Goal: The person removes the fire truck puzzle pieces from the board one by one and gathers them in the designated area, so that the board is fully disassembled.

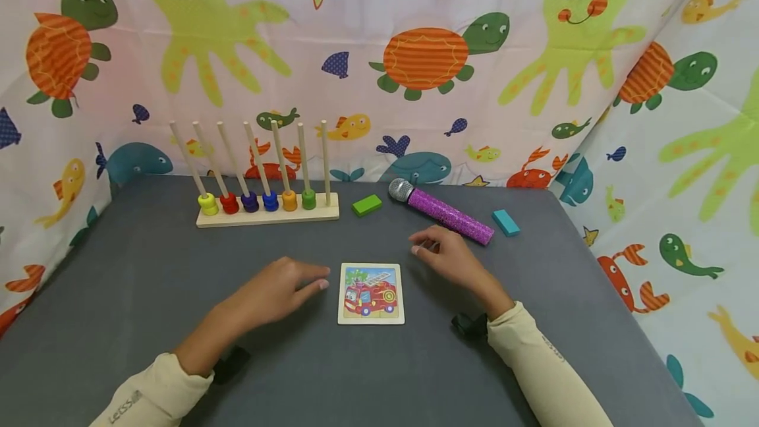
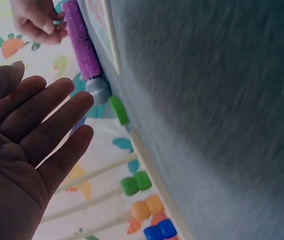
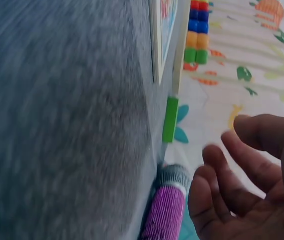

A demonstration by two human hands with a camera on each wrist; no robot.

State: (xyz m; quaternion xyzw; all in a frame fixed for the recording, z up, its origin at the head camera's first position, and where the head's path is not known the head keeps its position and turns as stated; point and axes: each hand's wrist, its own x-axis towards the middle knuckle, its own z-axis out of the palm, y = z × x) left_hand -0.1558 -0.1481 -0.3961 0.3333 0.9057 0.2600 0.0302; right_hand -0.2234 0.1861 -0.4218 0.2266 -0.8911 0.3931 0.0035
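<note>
A square picture puzzle [image 1: 371, 294] with a red fire truck lies flat on the grey table between the two hands. Just left of it hovers my left hand [image 1: 279, 292], its fingers extended and holding nothing; the left wrist view shows the palm and spread fingers [image 2: 64, 112]. My right hand [image 1: 446, 252] is above the table, right of the puzzle, with loosely bent fingers and nothing in them. Behind that hand lies a glittery purple microphone [image 1: 447, 214] with a silver head, apart from the fingers in the right wrist view.
A wooden peg stand [image 1: 267, 217] with colored beads on its pegs stands at the back left. A green block [image 1: 367, 205] lies between it and the microphone, and a blue block [image 1: 506, 223] right of the microphone. A sea-animal curtain [image 1: 350, 91] hangs behind the table.
</note>
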